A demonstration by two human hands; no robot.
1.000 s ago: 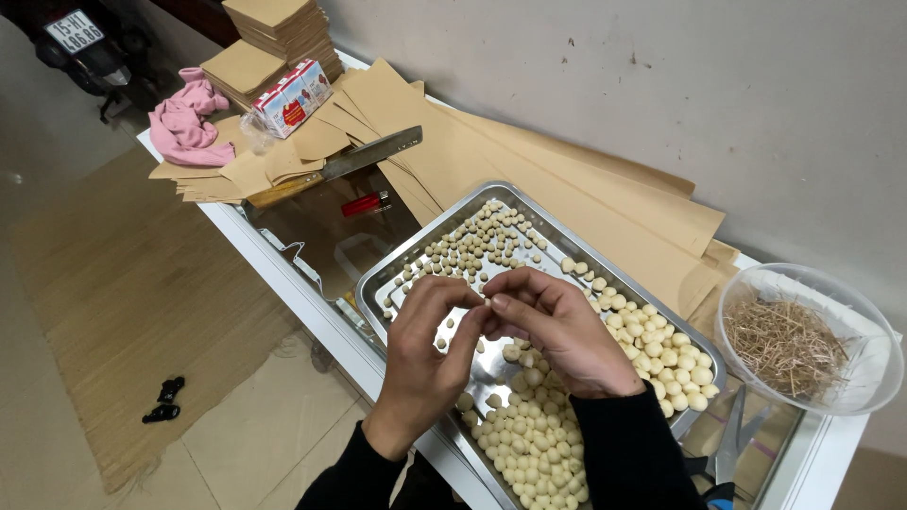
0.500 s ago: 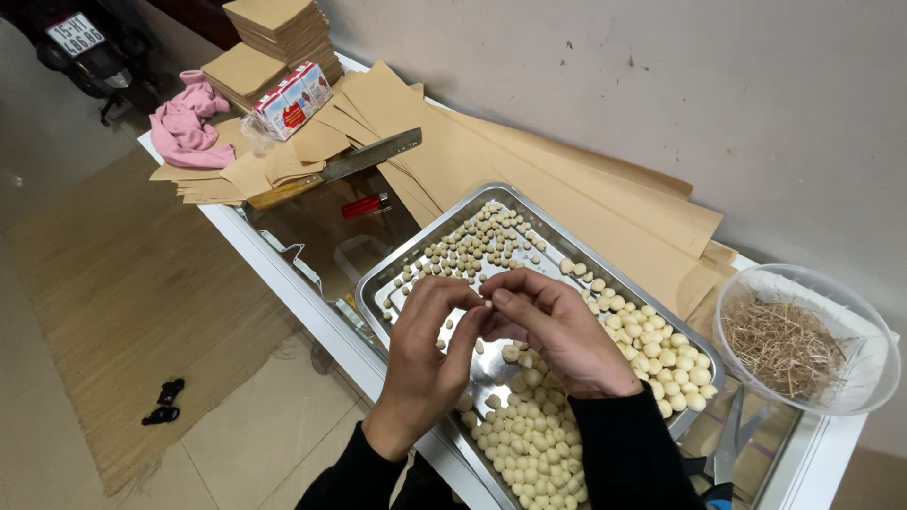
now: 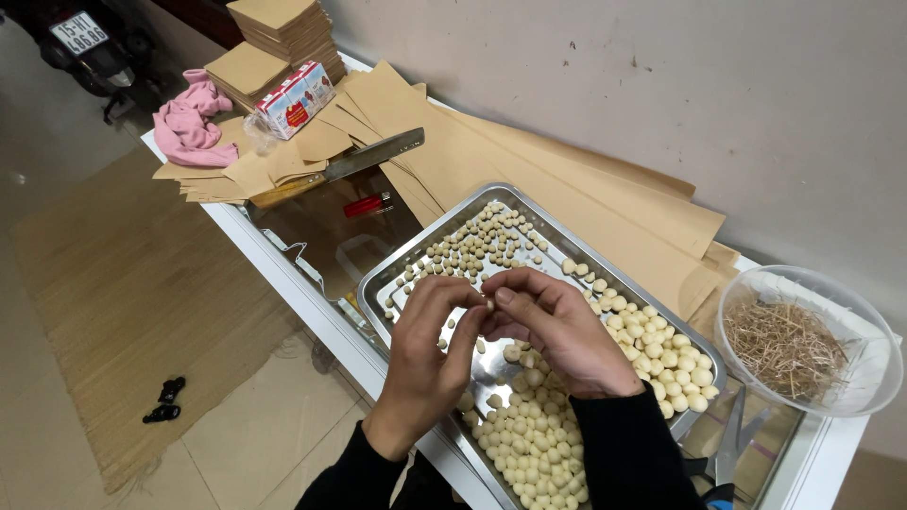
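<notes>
My left hand (image 3: 423, 361) and my right hand (image 3: 557, 329) meet over a shiny metal tray (image 3: 408, 257), fingertips pinched together on one small pale round seed (image 3: 489, 304). The tray holds several pale cream seeds (image 3: 529, 436) heaped at its near end and right side, and smaller, duller seeds (image 3: 477, 247) spread at its far end. Both wrists wear black sleeves. Part of the tray's bare middle is hidden under my hands.
A clear plastic bowl (image 3: 820, 408) of thin brown stalks stands at the right. Brown paper sheets (image 3: 567, 179), a cleaver (image 3: 351, 162), a red lighter (image 3: 367, 204), a small carton (image 3: 297, 98) and a pink cloth (image 3: 189, 128) lie farther along the white-framed glass table. Scissors (image 3: 726, 451) lie near the right corner.
My hands stay together above the tray; the fingers have shifted only slightly around the seed.
</notes>
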